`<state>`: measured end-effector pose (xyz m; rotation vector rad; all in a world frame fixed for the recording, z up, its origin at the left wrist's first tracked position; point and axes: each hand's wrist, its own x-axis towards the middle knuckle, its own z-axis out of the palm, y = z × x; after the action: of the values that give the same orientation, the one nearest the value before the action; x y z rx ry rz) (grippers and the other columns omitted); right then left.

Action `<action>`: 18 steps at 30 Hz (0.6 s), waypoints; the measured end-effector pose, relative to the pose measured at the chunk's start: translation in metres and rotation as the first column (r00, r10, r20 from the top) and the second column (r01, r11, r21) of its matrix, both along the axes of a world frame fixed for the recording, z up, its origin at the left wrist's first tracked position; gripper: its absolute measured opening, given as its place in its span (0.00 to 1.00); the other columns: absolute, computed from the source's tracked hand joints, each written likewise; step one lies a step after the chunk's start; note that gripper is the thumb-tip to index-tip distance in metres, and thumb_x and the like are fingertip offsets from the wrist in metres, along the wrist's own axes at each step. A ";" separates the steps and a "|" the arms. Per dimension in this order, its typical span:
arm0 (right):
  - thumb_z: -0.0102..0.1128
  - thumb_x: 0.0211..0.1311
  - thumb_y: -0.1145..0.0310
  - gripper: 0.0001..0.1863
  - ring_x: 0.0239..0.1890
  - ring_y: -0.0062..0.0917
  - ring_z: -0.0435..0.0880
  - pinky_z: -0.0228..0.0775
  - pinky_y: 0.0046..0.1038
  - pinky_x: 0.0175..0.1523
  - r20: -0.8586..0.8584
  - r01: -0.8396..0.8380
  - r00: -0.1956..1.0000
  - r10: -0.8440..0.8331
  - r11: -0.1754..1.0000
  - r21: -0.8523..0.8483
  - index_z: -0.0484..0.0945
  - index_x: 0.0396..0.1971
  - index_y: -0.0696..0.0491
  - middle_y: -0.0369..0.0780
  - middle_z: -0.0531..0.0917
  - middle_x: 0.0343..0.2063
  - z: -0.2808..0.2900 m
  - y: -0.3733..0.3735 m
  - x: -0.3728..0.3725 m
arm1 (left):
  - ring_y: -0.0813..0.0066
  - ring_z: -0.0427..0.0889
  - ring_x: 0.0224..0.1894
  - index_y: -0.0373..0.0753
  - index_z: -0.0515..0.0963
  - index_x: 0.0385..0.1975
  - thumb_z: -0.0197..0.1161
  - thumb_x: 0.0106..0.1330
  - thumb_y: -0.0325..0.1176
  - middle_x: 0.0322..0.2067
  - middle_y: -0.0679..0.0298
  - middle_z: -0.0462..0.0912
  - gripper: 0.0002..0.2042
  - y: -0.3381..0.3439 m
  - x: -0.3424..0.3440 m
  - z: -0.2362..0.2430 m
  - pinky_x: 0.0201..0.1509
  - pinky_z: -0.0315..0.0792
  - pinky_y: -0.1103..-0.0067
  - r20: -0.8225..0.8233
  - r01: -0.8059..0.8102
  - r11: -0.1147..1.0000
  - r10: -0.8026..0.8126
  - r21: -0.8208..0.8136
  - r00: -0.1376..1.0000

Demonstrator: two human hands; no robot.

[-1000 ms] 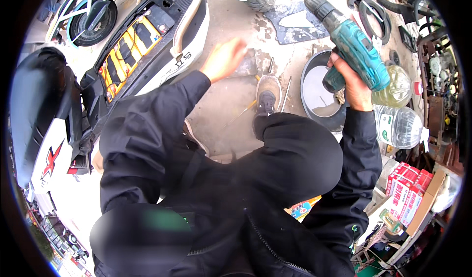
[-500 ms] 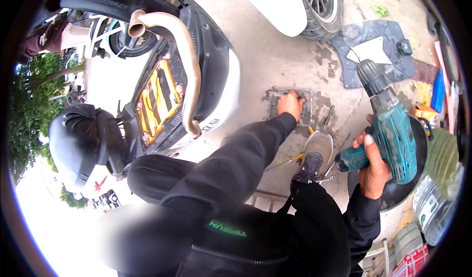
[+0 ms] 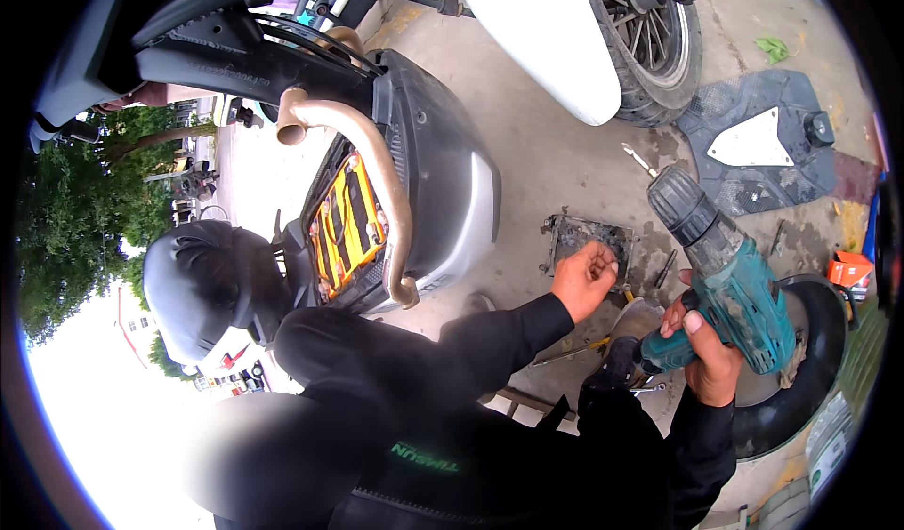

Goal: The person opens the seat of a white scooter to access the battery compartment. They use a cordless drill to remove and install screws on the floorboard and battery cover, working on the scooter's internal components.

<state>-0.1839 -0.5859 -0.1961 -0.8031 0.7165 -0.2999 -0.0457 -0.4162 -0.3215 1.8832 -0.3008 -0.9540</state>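
Observation:
My right hand (image 3: 714, 368) grips the handle of a teal and black cordless drill (image 3: 761, 318), which points up and away to the left. A pale bit (image 3: 639, 160) sticks out of its chuck. My left hand (image 3: 586, 283) is over the near edge of a shallow, dirty tray (image 3: 571, 235) on the ground, its fingertips pinched together. Anything between them is too small to make out. Dark small bits lie in the tray. Beside it rests a thin dark tool (image 3: 665, 268), and a screwdriver with a yellow part (image 3: 595, 345) lies near my shoe.
To the left stands a scooter (image 3: 443, 172) with a curved brown tube (image 3: 381, 168) and an orange-and-black battery (image 3: 349, 226). A spoked wheel (image 3: 692, 36) and a dark plastic panel (image 3: 800, 186) are at the far right. A round black pan (image 3: 821, 342) sits beside the drill.
My left hand has drawn back from inside the tray to its near edge, fingertips now pinched. The drill stays in my right hand. The whole view has shifted slightly.

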 end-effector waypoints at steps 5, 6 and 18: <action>0.68 0.56 0.64 0.30 0.27 0.31 0.80 0.75 0.32 0.37 0.171 -0.175 0.973 0.156 0.980 0.098 0.74 0.55 0.67 0.43 0.78 0.25 -0.003 -0.005 0.011 | 0.76 0.83 0.38 0.34 0.77 0.52 0.58 0.75 0.27 0.38 0.62 0.83 0.10 -0.006 0.045 0.168 0.42 0.80 0.79 -0.242 -0.294 0.867 0.208 -0.402 0.948; 0.68 0.56 0.65 0.29 0.27 0.32 0.81 0.76 0.33 0.37 0.222 -0.207 0.958 0.179 0.972 0.107 0.74 0.54 0.66 0.43 0.79 0.25 -0.001 -0.005 0.016 | 0.74 0.84 0.40 0.34 0.76 0.54 0.58 0.76 0.29 0.40 0.60 0.83 0.11 -0.003 0.053 0.189 0.44 0.80 0.79 -0.222 -0.326 0.837 0.251 -0.438 0.942; 0.65 0.62 0.71 0.22 0.34 0.27 0.83 0.76 0.31 0.41 0.286 -0.375 0.899 0.330 0.920 0.117 0.76 0.55 0.61 0.42 0.83 0.36 0.001 0.013 0.044 | 0.65 0.80 0.60 0.39 0.72 0.56 0.57 0.78 0.36 0.56 0.57 0.80 0.13 0.003 0.083 0.217 0.56 0.81 0.79 -0.645 -0.648 0.641 0.297 -0.412 0.705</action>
<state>-0.1400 -0.5726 -0.1947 -0.6988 0.3310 -0.0109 0.0371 -0.4137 -0.1048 0.9395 0.2315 -0.8029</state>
